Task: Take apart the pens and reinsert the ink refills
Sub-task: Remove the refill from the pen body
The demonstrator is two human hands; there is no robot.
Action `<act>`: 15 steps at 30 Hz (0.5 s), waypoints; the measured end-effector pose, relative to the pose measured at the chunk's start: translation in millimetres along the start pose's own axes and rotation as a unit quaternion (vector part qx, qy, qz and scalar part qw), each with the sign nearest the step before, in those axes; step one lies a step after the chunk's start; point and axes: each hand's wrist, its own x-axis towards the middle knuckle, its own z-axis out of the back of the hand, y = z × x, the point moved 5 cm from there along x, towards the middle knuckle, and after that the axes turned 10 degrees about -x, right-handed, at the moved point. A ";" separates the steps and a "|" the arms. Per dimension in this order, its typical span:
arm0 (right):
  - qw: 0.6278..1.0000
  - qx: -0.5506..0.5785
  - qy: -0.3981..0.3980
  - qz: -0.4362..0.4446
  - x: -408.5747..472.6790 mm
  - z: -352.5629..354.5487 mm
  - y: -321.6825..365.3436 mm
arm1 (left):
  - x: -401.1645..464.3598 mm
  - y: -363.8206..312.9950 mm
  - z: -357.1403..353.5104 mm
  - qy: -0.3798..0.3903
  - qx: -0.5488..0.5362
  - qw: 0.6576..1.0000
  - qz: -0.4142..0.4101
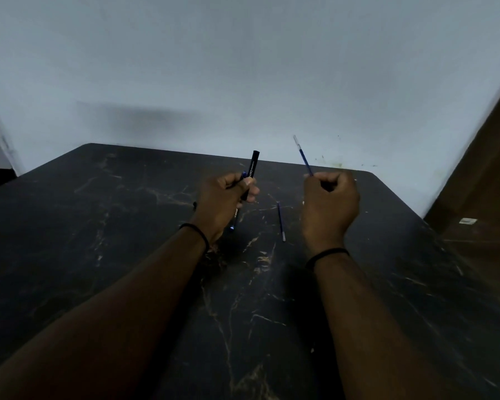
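Overhead, the single head view looks down on a dark marble-patterned table [127, 255] set against a pale wall [243, 67], with both forearms reaching in from the bottom edge.

The left hand [223, 197] is raised above the table's middle, its fingers curled round a black pen barrel [251, 171] that slants up and away, its top end clear of the fist and white lettering visible on its side. A second dark pen piece [235, 219] with a bluish tip pokes out below the same hand, angled down toward the table; whether it is gripped or merely lying under the palm cannot be told. A thin black band [197, 233] circles this wrist.

The right hand [329, 203] is closed into a fist, level with the left and apart from it. It pinches a blue ink refill [303, 157], which rises from the knuckles and tilts left, its pale clear end uppermost. A black band [326, 255] sits on this wrist too.

Between the two hands, lower and nearer the right one, a second blue refill [280, 220] lies flat on the table, touched by neither hand, running roughly toward the viewer.

At the far right stands a brown wooden surface [488, 183] carrying a small pale label [468, 221].
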 end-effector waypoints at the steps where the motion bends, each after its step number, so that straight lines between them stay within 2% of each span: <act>1: 0.999 -0.005 0.019 -0.028 1.1 -3.6 -5.8 | 0.0 -0.3 0.7 -0.003 -0.001 1.000 -0.001; 6: 0.989 -0.015 0.090 -0.118 6.5 -14.4 -28.4 | 0.1 -0.2 2.8 -0.013 -0.006 1.000 0.001; 11: 0.972 -0.224 0.055 -0.052 20.3 9.6 -34.2 | 0.7 0.2 2.7 -0.011 -0.004 1.000 -0.005; 15: 0.936 -0.336 0.085 -0.061 25.4 21.0 -42.9 | -0.3 0.8 2.0 -0.010 -0.002 1.000 -0.002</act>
